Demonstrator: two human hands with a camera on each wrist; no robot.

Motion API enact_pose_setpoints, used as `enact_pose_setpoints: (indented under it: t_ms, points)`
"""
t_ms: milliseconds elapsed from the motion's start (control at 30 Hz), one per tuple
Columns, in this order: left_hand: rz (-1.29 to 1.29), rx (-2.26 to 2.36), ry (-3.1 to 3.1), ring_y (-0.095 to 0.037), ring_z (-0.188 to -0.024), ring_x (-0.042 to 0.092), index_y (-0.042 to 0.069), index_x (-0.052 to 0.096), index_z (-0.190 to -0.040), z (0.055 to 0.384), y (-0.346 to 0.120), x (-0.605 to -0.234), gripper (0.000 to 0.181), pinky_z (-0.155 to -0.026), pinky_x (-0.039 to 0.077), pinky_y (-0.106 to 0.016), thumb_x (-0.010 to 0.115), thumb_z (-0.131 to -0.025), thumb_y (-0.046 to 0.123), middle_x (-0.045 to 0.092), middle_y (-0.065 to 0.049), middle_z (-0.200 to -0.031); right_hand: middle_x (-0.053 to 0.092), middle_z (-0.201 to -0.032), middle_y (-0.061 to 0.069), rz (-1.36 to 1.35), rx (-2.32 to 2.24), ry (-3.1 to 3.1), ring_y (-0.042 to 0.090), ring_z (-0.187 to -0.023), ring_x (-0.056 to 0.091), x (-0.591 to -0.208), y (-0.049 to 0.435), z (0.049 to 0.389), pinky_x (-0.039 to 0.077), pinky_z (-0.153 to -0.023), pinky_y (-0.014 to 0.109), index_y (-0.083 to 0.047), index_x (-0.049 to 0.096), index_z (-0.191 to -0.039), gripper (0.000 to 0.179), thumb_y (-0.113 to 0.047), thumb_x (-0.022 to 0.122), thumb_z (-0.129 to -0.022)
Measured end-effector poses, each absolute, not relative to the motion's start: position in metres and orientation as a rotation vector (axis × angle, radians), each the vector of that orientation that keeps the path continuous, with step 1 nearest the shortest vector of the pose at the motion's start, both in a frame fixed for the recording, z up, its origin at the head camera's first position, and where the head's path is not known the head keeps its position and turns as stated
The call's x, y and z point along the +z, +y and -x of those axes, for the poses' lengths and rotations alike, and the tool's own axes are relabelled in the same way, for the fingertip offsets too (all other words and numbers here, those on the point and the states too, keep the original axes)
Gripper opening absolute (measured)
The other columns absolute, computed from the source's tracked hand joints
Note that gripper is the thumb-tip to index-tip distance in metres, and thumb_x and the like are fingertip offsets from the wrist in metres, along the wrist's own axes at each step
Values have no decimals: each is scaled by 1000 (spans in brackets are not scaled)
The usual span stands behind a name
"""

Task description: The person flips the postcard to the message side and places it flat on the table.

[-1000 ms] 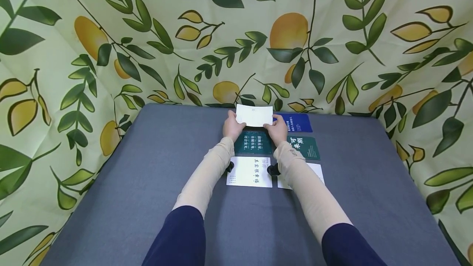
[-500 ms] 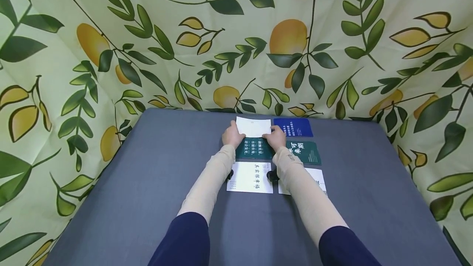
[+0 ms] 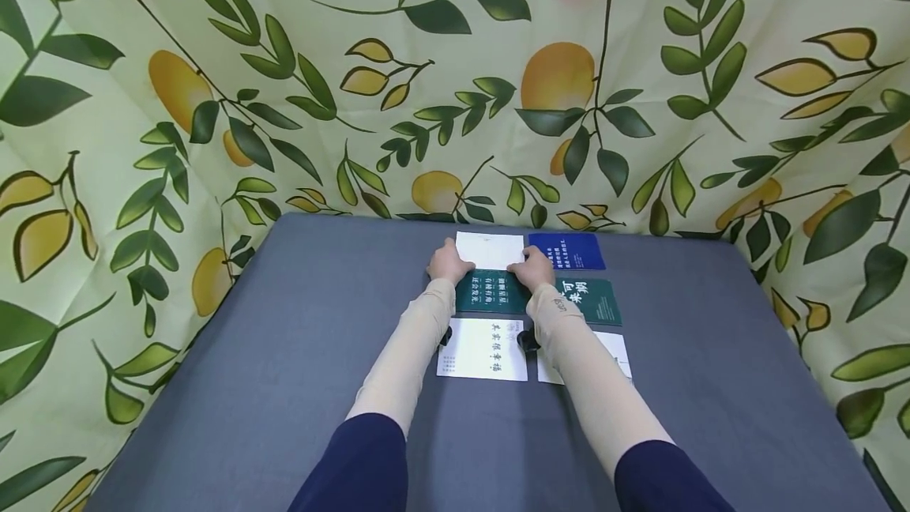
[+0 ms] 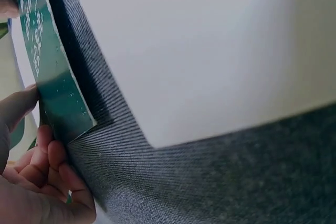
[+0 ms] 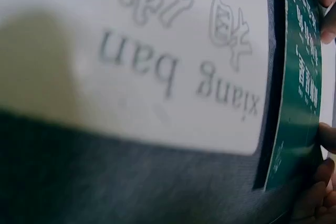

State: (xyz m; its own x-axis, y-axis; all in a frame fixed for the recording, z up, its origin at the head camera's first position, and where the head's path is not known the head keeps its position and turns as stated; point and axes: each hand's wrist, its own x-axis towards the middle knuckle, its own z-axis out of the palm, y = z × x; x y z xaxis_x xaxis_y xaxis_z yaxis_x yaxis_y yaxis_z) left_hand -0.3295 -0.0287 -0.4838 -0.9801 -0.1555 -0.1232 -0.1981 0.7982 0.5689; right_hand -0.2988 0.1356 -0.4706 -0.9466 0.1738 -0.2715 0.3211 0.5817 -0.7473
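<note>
A white card lies at the back of the table, level with a blue card on its right. My left hand pinches its near left corner, the thumb on top and the other fingers curled at the edge. At the near right corner my right hand grips it the same way. Just in front, between the wrists, is a dark green card with white writing. Each wrist view shows this green card close by the fingers, with only a sliver of the held card visible.
Another green card lies partly behind the right wrist. Nearest the body are a white card with dark characters and a second white card, partly covered by the right forearm. A grey cloth covers the table; a leaf-patterned curtain hangs behind.
Both hands have lowered the white card, which was tilted up above the back row, down flat behind the green card. The view has also tipped slightly upward.
</note>
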Motion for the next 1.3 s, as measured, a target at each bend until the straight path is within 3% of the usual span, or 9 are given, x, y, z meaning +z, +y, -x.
enact_pose_setpoints:
  t_ms: [300,533,767,1067,1300]
  points:
    - [238,927,2910,-30,-103,61,4,55,-120,307,-26,-458,50,-87,46,-47,73,-80,27,64,-15,-114,51,-129,21,-454,-1260,2671,34,-108,50,-464,136,291,42,-99,49,-3,43,-129,51,-25,60,-86]
    - [193,938,2956,-30,-100,62,3,56,-115,305,-27,-462,45,-87,46,-47,70,-81,28,65,-15,-110,54,-125,21,-410,-1184,2698,32,-104,53,-465,137,295,44,-98,47,-2,41,-129,53,-29,58,-87]
    - [245,1036,2928,-32,-97,63,0,48,-122,308,-34,-467,52,-87,50,-43,68,-83,29,64,-20,-109,50,-131,22,-361,-1235,2652,33,-110,50,-464,138,299,41,-101,48,-1,38,-134,55,-26,55,-89]
    - [250,1179,2810,-33,-107,59,0,41,-127,309,-41,-460,62,-93,48,-42,69,-82,32,58,-22,-121,48,-137,22,-281,-1266,2740,36,-122,48,-452,155,297,39,-102,48,-1,40,-136,52,-27,51,-92]
    - [164,1275,2834,-30,-113,57,3,44,-131,305,-38,-437,55,-98,44,-42,63,-88,31,57,-15,-127,58,-117,21,-223,-1356,2772,33,-103,57,-435,179,296,46,-90,46,-3,44,-135,48,-28,50,-94]
